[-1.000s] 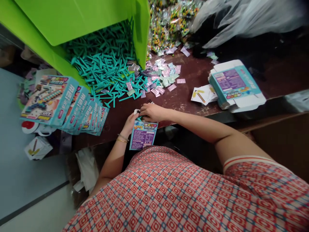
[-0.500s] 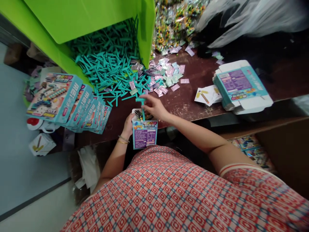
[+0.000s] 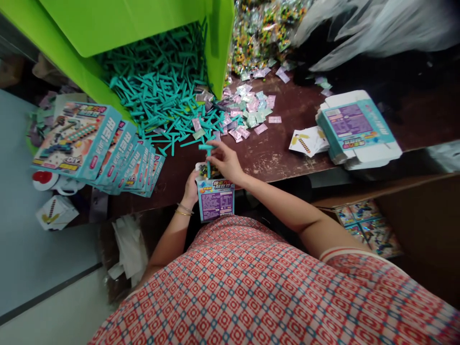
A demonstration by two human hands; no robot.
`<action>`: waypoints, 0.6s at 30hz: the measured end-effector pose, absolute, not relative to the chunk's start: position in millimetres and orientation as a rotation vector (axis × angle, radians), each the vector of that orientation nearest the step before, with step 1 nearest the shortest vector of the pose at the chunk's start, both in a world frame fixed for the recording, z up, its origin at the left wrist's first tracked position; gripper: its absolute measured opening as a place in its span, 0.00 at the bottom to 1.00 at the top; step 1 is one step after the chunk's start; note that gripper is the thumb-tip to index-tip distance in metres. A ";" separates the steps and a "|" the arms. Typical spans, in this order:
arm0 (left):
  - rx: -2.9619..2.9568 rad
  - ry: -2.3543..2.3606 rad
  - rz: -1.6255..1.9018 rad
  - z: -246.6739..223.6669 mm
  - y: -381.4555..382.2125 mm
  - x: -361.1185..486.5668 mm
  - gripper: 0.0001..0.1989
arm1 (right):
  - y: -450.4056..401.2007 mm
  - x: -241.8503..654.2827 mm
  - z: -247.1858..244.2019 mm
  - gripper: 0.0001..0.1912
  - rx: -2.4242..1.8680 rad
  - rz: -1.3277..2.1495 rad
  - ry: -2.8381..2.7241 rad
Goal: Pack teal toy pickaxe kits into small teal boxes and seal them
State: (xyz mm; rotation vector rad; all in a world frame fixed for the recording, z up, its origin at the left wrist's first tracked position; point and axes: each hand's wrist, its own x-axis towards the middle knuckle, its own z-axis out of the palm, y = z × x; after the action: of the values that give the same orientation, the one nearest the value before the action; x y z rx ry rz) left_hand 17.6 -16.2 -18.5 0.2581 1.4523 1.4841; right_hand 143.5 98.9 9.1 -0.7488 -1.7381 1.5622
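Note:
My left hand (image 3: 191, 188) is closed on the left side of a small blue and purple box (image 3: 216, 201), whose open top faces up at the table's front edge. Dark and yellow bits show inside the opening. Between the fingers of my right hand (image 3: 227, 162) is a teal plastic hammer (image 3: 208, 155), its head up and its handle pointing down into the box mouth. Behind the hands, a heap of the same teal hammers (image 3: 161, 100) spills out of a green bin (image 3: 219, 48). Small pink and green sachets (image 3: 251, 112) lie beside the heap.
Filled boxes (image 3: 77, 136) lean in a stack at the left. Flat, unfolded boxes (image 3: 359, 127) and printed cards (image 3: 307, 142) lie at the right. Clear bags of colourful pieces (image 3: 268, 33) are at the back. A carton (image 3: 427, 215) with packed boxes stands below right.
My right hand has shifted slightly left with the teal hammer, which now stands more upright over the box. My left hand still holds the box.

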 end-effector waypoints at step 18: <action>0.345 1.312 1.552 -27.1 -27.9 25.4 0.18 | 71.8 166.9 6.2 0.16 -0.760 1.622 -2.159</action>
State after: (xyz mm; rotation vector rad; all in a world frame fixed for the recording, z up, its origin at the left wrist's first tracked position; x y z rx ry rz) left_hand 25.4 -27.9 -27.1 0.3448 1.3118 1.5520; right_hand 166.9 71.8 6.2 -0.7603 -2.1586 1.6218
